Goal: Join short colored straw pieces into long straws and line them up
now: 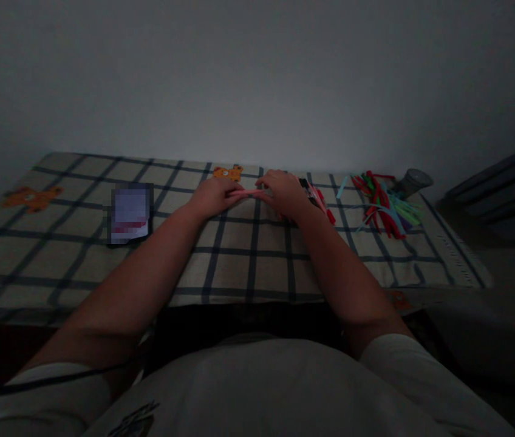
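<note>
My left hand [214, 196] and my right hand [283, 191] meet at the far middle of a checked tablecloth [239, 261]. Both pinch a thin pink strip [251, 192] stretched between their fingertips. The fingers of each hand are closed on the strip's ends. Just right of my right hand lie a few red and pink strips with a dark object [317, 197], partly hidden by the hand.
A pile of red, green and blue strips [385, 203] lies at the far right, next to a small lidded jar [415, 181] on its side. A blurred-out card or phone [130, 213] lies left. A wall stands behind the table.
</note>
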### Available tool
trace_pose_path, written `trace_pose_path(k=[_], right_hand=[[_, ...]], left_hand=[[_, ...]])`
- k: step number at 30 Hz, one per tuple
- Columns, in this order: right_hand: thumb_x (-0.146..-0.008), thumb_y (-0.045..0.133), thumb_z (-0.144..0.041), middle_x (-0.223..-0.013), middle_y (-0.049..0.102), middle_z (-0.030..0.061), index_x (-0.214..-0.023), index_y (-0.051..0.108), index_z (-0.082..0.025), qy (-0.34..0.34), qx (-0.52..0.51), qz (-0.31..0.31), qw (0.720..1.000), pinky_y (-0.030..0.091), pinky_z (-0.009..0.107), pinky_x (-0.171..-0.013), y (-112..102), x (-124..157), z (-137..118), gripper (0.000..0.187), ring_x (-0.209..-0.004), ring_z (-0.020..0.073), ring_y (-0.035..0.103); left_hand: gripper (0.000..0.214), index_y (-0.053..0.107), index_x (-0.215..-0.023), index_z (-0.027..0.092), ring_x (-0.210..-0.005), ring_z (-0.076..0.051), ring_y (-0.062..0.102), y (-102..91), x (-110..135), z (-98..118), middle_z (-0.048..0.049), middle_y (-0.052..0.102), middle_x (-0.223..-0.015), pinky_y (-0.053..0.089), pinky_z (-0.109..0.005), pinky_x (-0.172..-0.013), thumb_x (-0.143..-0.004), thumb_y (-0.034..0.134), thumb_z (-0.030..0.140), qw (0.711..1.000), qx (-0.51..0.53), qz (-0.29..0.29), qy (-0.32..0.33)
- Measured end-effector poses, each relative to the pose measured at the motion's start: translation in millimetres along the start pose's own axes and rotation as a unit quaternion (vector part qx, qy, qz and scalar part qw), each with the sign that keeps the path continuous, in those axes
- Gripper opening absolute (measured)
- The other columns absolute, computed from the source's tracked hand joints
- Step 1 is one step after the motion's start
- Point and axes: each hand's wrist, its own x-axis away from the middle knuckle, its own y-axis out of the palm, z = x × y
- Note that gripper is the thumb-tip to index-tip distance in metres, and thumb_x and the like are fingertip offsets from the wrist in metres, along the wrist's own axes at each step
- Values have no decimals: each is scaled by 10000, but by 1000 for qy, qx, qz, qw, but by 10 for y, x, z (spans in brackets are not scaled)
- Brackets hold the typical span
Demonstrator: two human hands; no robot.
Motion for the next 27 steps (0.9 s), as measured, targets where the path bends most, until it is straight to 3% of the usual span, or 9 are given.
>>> trace_pose_path(k=[6,12,20,27], right_hand=[[-1279,487,-373,-1330,836,193,-1327,907,-162,1,48,-42,998,414,430,-950,-55,-1,-40,473,-1228,342,658],[-1266,504,-305,-1355,835,187,-1356,905,-171,3,53,-54,997,376,416,-912,-100,-3,-65,432,-1233,330,643],[-1237,611,-330,-1306,823,178,-1280,883,-181,9,31,-14,999,379,409,-936,-27,-2,-28,313,-1200,330,635],[-1215,622,-303,-1305,813,193,-1280,854,-173,11,19,-7,1000,397,414,-978,-18,-2,-28,274,-1217,350,639]], left_hand=[[436,940,-1271,265,-1077,-305,802,-52,9,56,-106,909,-1152,522,-380,-881,-1120,735,619,999,-14,17,-34],[387,947,-1256,271,-1072,-296,802,-55,11,78,-91,903,-1132,510,-363,-851,-1104,786,589,998,-32,15,-49],[506,941,-1307,279,-1085,-302,794,-7,-14,-5,-101,909,-1168,523,-366,-874,-1132,691,682,999,-32,7,-35],[589,919,-1365,252,-1117,-319,793,15,-11,-19,-122,908,-1196,547,-395,-920,-1204,528,662,1000,-2,-6,-2]])
